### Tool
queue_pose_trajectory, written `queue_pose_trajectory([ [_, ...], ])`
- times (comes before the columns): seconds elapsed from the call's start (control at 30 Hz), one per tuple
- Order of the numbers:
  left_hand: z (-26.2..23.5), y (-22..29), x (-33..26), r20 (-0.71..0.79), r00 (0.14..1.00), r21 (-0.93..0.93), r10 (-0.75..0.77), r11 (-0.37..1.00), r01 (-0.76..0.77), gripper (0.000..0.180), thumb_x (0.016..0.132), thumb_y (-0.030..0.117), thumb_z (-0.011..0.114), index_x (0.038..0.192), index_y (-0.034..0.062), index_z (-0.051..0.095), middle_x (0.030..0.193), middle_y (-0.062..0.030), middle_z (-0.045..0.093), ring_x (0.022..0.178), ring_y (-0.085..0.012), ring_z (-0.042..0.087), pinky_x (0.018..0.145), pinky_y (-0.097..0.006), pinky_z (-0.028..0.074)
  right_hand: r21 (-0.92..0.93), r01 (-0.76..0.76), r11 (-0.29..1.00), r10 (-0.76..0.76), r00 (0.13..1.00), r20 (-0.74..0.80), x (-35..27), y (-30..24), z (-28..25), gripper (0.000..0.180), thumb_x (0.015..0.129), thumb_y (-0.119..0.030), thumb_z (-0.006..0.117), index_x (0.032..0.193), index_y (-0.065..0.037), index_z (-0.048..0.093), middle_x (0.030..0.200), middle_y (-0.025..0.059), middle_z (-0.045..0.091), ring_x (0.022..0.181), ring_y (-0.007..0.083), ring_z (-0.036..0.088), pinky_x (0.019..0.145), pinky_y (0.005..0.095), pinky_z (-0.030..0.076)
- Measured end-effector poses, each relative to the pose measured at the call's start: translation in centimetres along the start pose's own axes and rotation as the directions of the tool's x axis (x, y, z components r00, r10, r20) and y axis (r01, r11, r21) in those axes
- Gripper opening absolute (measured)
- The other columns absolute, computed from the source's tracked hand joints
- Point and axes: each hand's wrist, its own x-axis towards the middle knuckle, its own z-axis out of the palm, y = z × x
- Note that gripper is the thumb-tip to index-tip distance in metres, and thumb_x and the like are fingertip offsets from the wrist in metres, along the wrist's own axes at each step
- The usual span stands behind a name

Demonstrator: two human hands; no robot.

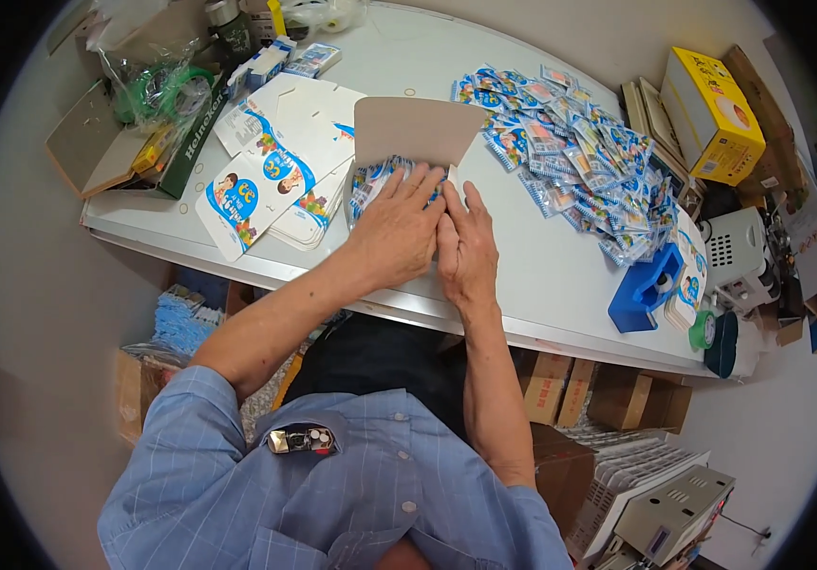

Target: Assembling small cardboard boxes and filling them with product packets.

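In front of me stands a small carton (418, 128) with its white lid flap raised and blue-and-white sachets (380, 180) inside. My left hand (397, 233) lies over the carton's opening, fingers stretched out flat on the sachets. Against the carton's right side rests my right hand (470, 252), its fingers extended and a little apart beside a small side flap (453, 174). My hands hide the carton's front and most of its contents. Left of it, flat printed cartons (266, 185) lie in an overlapping pile.
Many loose sachets (570, 152) are heaped at the right. Near them sits a blue tape dispenser (646, 290) and a green tape roll (703, 331). A yellow box (715, 114) stands at the far right. A green box (195, 138) with bagged tape rolls is at the left. The table's edge (522, 334) runs below my hands.
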Motion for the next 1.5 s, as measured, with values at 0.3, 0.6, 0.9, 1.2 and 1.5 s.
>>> queue_pose_trajectory([
  [0.3,-0.7,0.7,-1.3,0.011,1.0,-0.066,-0.002,0.998,0.002,0.049,0.097,0.019,0.05,0.14,-0.0054,0.048,0.151,-0.0213,0.042,0.143,-0.0383,0.036,0.119,-0.05,0.026,0.194,-0.07,0.978,0.123,0.954,-0.274,0.7,0.0,2.0,0.038,0.1,-0.01,0.053,0.135,0.002,0.056,0.127,0.0254,0.062,0.114,0.0389,0.063,0.096,0.0405,0.051],
  [0.6,-0.7,0.2,-1.7,0.084,0.996,-0.123,-0.03,0.992,0.04,0.052,0.097,0.02,0.046,0.142,-0.0058,0.046,0.156,-0.0223,0.036,0.148,-0.037,0.029,0.123,-0.049,0.02,0.122,-0.05,0.991,0.087,0.942,-0.323,0.5,0.4,3.5,0.037,0.098,-0.004,0.052,0.134,0.001,0.059,0.135,0.0224,0.059,0.124,0.0343,0.059,0.101,0.0387,0.048],
  [0.9,-0.9,-0.1,-1.7,0.051,0.997,-0.281,-0.058,0.957,0.07,0.051,0.098,0.02,0.047,0.14,-0.0086,0.047,0.153,-0.0249,0.04,0.147,-0.0378,0.031,0.123,-0.048,0.018,0.39,-0.06,0.919,0.055,0.998,0.023,0.5,1.6,2.1,0.047,0.102,-0.022,0.038,0.14,0.001,0.055,0.155,0.0261,0.039,0.149,0.0369,0.027,0.117,0.0414,0.027],
  [1.2,-0.4,1.4,-1.1,-0.022,0.997,-0.15,-0.076,0.986,0.072,0.057,0.1,0.028,0.052,0.14,-0.0121,0.043,0.151,-0.029,0.039,0.146,-0.0401,0.03,0.122,-0.051,0.02,0.733,-0.333,0.593,0.278,0.939,0.201,5.7,2.4,1.4,0.048,0.094,-0.006,0.058,0.139,0.002,0.047,0.13,0.0163,0.058,0.123,0.0234,0.054,0.104,0.0311,0.043],
  [1.5,-1.4,0.0,-3.9,-0.308,0.949,-0.406,-0.06,0.911,-0.074,0.042,0.094,0.011,0.063,0.132,-0.0032,0.055,0.143,-0.0224,0.052,0.134,-0.0399,0.048,0.116,-0.048,0.033,0.788,-0.357,0.502,0.286,0.928,0.238,3.7,3.1,0.8,0.045,0.09,-0.005,0.055,0.134,0.004,0.051,0.121,0.0143,0.061,0.108,0.0184,0.059,0.095,0.0305,0.047],
])
